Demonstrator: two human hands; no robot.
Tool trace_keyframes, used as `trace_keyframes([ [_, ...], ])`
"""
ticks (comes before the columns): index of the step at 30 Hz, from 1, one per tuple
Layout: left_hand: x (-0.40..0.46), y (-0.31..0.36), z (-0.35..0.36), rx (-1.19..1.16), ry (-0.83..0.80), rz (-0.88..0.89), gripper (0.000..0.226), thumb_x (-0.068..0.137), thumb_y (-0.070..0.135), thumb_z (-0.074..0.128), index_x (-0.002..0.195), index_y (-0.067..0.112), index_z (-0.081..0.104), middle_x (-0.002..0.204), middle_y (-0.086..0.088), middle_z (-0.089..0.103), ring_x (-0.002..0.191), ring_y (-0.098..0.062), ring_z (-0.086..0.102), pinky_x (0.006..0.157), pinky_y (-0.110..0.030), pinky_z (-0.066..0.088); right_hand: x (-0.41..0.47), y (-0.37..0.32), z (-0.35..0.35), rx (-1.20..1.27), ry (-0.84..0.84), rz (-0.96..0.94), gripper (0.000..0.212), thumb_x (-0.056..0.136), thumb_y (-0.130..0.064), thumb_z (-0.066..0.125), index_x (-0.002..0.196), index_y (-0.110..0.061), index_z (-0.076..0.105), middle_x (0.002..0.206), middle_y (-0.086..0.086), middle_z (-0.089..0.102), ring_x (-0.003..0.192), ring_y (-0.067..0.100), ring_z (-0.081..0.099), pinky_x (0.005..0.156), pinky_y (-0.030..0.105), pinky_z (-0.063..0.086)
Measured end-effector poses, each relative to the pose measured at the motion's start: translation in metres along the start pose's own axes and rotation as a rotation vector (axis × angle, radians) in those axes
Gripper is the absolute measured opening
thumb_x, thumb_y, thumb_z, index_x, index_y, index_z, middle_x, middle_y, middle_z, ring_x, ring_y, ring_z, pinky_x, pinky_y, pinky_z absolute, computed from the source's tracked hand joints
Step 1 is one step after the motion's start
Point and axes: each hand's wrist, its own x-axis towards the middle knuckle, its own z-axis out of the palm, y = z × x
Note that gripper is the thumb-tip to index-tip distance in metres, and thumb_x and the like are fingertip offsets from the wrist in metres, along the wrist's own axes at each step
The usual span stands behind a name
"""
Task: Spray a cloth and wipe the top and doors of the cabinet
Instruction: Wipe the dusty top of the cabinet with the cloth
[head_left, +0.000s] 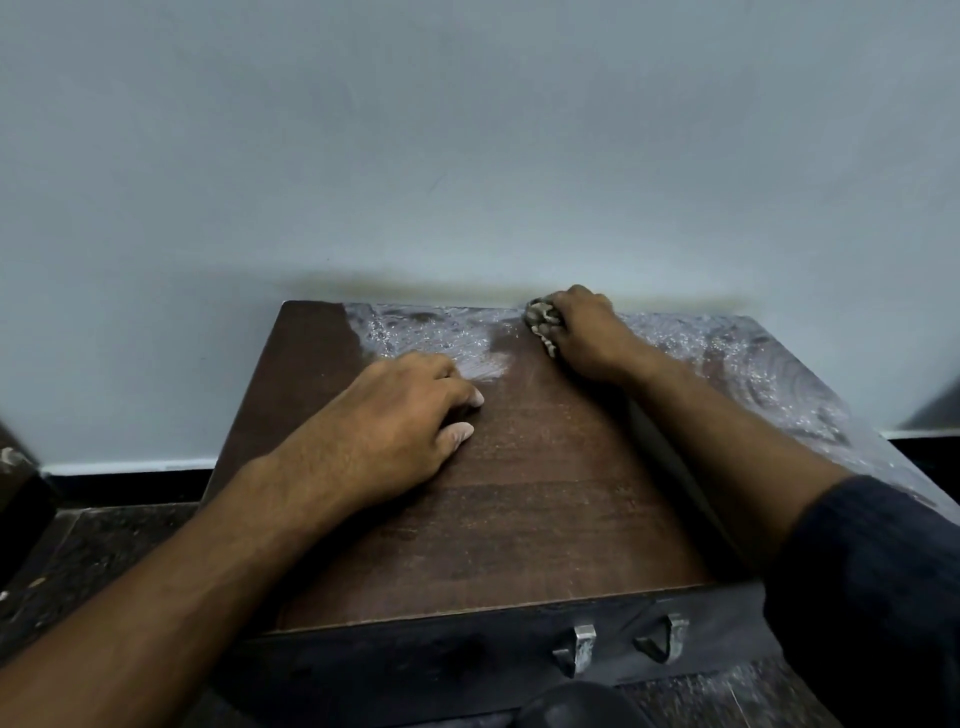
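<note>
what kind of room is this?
Likely a room in a home: a dark brown wooden cabinet with metal door handles stands against a plain pale wall, on a dark speckled stone floor.

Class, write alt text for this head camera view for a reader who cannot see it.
A person's right hand presses a bunched cloth against the back edge of a brown cabinet top, beside a pale wall. The left hand rests on the wood, and wet streaks gleam along the far side.

The right hand (582, 332) grips a cloth (540, 319). The left hand (395, 431) rests on the cabinet top (545, 493), fingers by the wet patch (431, 332).
</note>
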Motion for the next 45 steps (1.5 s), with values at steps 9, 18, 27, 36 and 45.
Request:
trace_keyframes([
  [9,0.004,0.002,0.001,0.014,-0.016,0.027,0.038,0.097,0.043,0.052,0.133,0.033,0.057,0.125,0.012,0.055,0.121,-0.009,0.048,0.106,-0.036,0.04,-0.01,0.014,-0.003,0.032,0.01,-0.035,0.034,0.099,-0.021,0.054,0.133,-0.014,0.057,0.128,0.015,0.055,0.122,0.035,0.05,0.106,0.038,0.039],
  [18,-0.004,-0.008,-0.002,-0.087,0.036,-0.003,0.036,0.095,0.043,0.056,0.129,0.033,0.06,0.121,0.014,0.056,0.117,-0.006,0.051,0.103,-0.033,0.043,-0.044,-0.003,-0.004,0.082,-0.03,-0.273,0.036,0.096,-0.021,0.057,0.132,-0.016,0.058,0.122,0.007,0.058,0.114,0.017,0.05,0.092,0.021,0.031],
  [27,-0.006,-0.033,-0.005,-0.06,0.045,-0.102,0.039,0.093,0.046,0.057,0.127,0.026,0.056,0.114,0.012,0.052,0.112,-0.009,0.048,0.095,-0.026,0.039,0.001,-0.04,0.012,0.086,-0.04,-0.194,0.03,0.099,-0.018,0.055,0.128,-0.013,0.058,0.125,0.015,0.056,0.117,0.031,0.049,0.099,0.032,0.033],
  [36,-0.021,-0.078,-0.011,-0.144,0.165,-0.36,0.045,0.091,0.039,0.064,0.132,0.022,0.058,0.132,-0.001,0.056,0.125,-0.021,0.049,0.106,-0.046,0.042,0.01,-0.048,0.012,0.046,-0.014,-0.148,0.034,0.1,-0.015,0.05,0.134,-0.013,0.055,0.131,0.016,0.053,0.122,0.034,0.046,0.105,0.036,0.033],
  [45,-0.03,-0.091,-0.006,-0.351,0.272,-0.425,0.038,0.091,0.033,0.066,0.129,0.029,0.061,0.117,0.011,0.053,0.095,0.003,0.049,0.081,-0.018,0.038,-0.012,-0.033,0.003,0.049,-0.019,-0.208,0.03,0.1,-0.018,0.054,0.129,-0.012,0.058,0.126,0.013,0.056,0.118,0.029,0.051,0.101,0.036,0.04],
])
